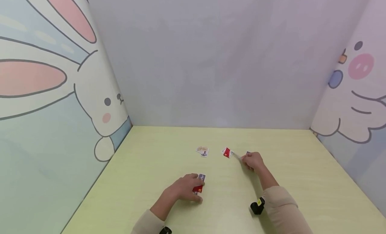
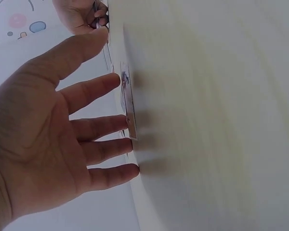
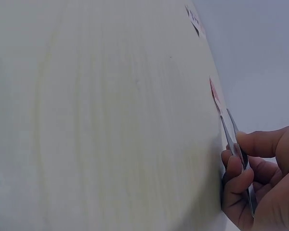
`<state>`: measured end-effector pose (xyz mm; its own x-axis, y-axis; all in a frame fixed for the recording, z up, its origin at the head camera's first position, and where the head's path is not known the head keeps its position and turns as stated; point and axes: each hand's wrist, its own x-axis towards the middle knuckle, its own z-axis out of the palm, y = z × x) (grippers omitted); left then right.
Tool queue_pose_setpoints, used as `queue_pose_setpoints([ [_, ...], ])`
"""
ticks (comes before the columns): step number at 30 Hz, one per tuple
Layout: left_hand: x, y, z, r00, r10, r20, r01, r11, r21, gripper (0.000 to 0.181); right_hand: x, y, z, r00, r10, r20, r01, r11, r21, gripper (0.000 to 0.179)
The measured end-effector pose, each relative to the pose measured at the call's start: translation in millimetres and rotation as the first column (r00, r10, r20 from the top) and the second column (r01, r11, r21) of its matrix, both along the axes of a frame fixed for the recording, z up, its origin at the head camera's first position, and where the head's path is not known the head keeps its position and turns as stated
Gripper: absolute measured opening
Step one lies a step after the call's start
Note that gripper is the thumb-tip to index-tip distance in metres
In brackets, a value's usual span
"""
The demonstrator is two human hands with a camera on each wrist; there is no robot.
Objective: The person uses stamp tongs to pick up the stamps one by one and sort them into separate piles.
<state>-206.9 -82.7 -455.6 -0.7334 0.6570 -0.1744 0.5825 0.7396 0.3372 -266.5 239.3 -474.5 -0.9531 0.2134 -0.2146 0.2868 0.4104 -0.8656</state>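
My right hand [image 1: 254,161] pinches a pair of metal tweezers [image 3: 244,159] between thumb and fingers. The tweezers' tips reach a small pile with a red card [image 1: 227,153] on the table. In the right wrist view the two tweezer arms look slightly apart; I cannot tell whether they grip the card. My left hand [image 1: 187,187] is spread palm down over small picture cards [image 1: 199,188], one of them red. In the left wrist view its fingers are nearly straight, with fingertips at the edge of a card [image 2: 127,91]. The hand partly covers these cards.
Another group of small white picture cards [image 1: 202,151] lies left of the red-topped pile. Part of a dark-printed card [image 1: 248,153] shows just behind the right hand. The pale yellow table [image 1: 156,143] ends at a plain back curtain [image 1: 211,76], with cartoon-printed side panels.
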Motion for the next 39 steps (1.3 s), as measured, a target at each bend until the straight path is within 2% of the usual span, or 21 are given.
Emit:
queue_pose_setpoints([
  [7, 1.8, 0.1, 1.2, 1.0, -0.003, -0.011, 0.003, 1.0, -0.008, 0.052, 5.8, -0.3, 0.7, 1.0, -0.027, -0.011, 0.027, 1.0, -0.013, 0.014],
  [17, -0.8, -0.2, -3.0, 0.999, -0.02, -0.027, 0.02, 1.0, -0.022, 0.055, 11.9, 2.6, 1.7, 0.999, -0.043, -0.023, 0.043, 0.999, -0.033, 0.017],
  [28, -2.0, -1.8, -0.1, 1.0, -0.004, 0.002, 0.004, 1.0, -0.025, 0.059, 17.6, -1.9, 3.8, 0.998, 0.049, -0.039, -0.049, 0.999, 0.014, 0.02],
  [39, -3.2, -2.2, -2.6, 1.0, -0.006, -0.001, 0.006, 1.0, -0.017, 0.055, 26.5, -10.1, 1.8, 0.996, 0.077, -0.045, -0.077, 0.997, 0.015, 0.019],
])
